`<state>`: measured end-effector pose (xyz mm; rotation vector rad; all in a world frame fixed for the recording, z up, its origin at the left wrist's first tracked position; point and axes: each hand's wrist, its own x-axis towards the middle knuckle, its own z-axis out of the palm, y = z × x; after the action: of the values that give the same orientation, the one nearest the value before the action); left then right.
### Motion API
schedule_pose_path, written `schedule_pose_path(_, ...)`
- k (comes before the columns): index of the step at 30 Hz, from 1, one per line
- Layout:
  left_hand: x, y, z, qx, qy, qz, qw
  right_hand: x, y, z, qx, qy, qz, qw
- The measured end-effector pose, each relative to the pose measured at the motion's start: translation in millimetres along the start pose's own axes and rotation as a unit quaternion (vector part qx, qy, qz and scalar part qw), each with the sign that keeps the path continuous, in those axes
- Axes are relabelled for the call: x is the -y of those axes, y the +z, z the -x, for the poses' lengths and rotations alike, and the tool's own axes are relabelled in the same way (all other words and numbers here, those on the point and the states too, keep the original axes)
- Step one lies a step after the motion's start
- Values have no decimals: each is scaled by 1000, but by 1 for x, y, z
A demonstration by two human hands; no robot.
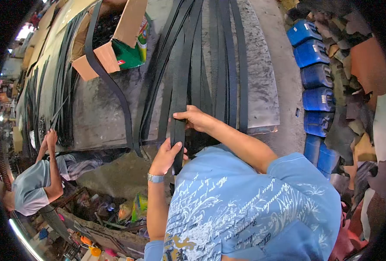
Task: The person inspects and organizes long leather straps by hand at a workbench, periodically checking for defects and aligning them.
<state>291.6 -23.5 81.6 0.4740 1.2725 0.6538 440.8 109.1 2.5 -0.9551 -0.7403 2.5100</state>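
Note:
A long flat black strap (179, 87) runs from the table down to my body, and both my hands grip it near its lower end. My left hand (167, 155), with a watch at the wrist, is closed around the strap, thumb on top. Just above it, my right hand (196, 119) pinches the same strap, its thumb across the face; the other fingers are partly hidden. More black straps (221, 65) lie lengthwise on the table (262, 87) around the held one. One strap (110, 80) hangs curved from an open cardboard box (108, 58) at upper left.
Left, another person (36, 185) handles thin straps (64, 87) at the same table. Blue jerrycans (316, 76) stand in a row on the right, beside piled leather-like sheets (371, 65). Lower left, a bin (110, 230) holds mixed scraps.

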Motion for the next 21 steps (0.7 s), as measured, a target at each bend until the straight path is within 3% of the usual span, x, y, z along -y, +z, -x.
schedule_pose_path(6, 6, 2, 3, -9, 16, -96, 995, 18, 15, -1, -63, -39, -75, 994)
schedule_pose_path(11, 29, 3, 53, -32, 8, -143, 989, 61, -4, -36, -97, -140, -150, 974)
schedule_pose_path(16, 106, -30, 122, -94, -52, -163, 981, 108, 2, -28, -127, -211, -159, 956)
schedule_pose_path(18, 177, -62, 145, -90, -93, -92, 987, 121, 4, -17, -123, -235, -156, 951)
schedule_pose_path(19, 181, -64, 164, -81, -57, -202, 974, 126, 1, -11, -113, -248, -155, 950)
schedule_pose_path(20, 227, -88, 176, -63, -62, -195, 977, 131, -3, -5, -104, -260, -153, 948)
schedule_pose_path(21, 232, -85, 194, -70, -64, -227, 969, 135, -7, 2, -86, -254, -173, 948)
